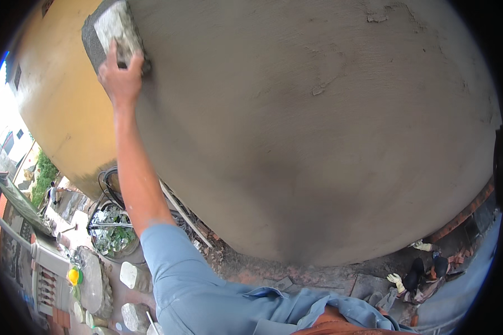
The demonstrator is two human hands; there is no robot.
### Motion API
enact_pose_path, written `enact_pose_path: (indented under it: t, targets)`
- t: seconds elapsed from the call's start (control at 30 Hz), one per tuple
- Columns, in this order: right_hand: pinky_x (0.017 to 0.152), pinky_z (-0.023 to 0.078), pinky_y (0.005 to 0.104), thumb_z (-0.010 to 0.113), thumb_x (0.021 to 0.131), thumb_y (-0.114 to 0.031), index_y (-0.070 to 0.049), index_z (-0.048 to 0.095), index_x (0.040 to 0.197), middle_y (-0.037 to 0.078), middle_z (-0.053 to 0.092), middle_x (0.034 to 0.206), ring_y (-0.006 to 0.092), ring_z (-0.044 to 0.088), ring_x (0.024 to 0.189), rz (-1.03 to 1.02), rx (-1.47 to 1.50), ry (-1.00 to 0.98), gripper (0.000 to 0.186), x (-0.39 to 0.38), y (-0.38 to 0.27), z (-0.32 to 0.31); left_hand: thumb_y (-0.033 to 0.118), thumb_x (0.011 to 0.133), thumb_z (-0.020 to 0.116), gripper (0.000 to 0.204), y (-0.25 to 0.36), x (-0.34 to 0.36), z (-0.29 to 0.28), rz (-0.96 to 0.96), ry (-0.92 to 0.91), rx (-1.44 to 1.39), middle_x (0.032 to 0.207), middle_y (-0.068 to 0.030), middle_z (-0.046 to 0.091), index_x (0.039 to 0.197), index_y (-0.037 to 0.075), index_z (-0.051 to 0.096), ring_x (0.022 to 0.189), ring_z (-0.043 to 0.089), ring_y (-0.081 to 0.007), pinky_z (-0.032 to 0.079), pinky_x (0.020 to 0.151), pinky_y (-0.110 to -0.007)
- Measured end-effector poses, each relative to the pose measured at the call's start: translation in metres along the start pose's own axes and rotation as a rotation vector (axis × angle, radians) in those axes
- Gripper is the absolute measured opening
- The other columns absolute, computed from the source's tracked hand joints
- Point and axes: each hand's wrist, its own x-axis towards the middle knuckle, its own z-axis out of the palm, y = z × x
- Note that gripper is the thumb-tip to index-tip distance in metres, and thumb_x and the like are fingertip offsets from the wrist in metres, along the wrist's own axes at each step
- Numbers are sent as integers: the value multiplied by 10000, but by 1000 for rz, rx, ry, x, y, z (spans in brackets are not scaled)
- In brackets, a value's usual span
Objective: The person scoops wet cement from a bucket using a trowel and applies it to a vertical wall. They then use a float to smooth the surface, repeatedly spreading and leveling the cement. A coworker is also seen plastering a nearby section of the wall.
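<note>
left hand raised high, fingers closed over a sponge float pressed flat to the top left corner of the grey rendered wall. the float is best kept flat, with light even pressure, so the wet render is not gouged. right hand not seen. a rough lump in the render remains mid-wall. far below: a round planter, stepping stones, and what seems a crouched person in pale gloves.

Float block under left hand, on wall, upper left
</note>
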Motion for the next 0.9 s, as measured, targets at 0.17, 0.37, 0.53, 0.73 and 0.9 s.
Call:
enact_pose_path:
  t: [0.17,0.37,0.53,0.73,0.9]
  targets:
    - [841,514,439,497,1015,-349,-28,701,1164,187,723,1050,326,677,943,49,114,1,408,14,23,15,457,785,749,801,-35,7,-3,-150,61,72,1239,-270,672,1412,-4,558,1112,665,-375,487,997,-427]
    - [666,512,464,541,1000,-345,-14,713,1034,193,709,858,308,665,719,480,1017,28,375,19,56,38,491,774,743,847,-65,113,16,-375,-36,-138,1302,-236,657,1432,-2,542,1217,628,-323,467,1034,-385]
    - [565,473,463,595,974,-309,-9,686,905,169,665,726,272,625,607,28,426,333,321,-14,48,18,467,781,733,864,-49,77,1,-500,-93,-171,1312,-254,644,1449,-33,509,1228,620,-308,456,1046,-369]
    - [593,488,443,564,989,-335,-2,687,916,153,673,745,263,637,649,8,86,275,362,-54,28,-8,407,804,721,812,-37,-23,-8,-521,67,-187,1320,-259,635,1436,-56,507,1199,626,-336,455,1048,-394]
    - [572,484,454,555,990,-323,-11,683,913,164,653,725,266,630,644,146,599,123,346,-45,35,-12,371,803,740,782,-53,21,-5,-474,109,-185,1270,-253,658,1409,-75,528,1173,637,-311,470,1028,-383]
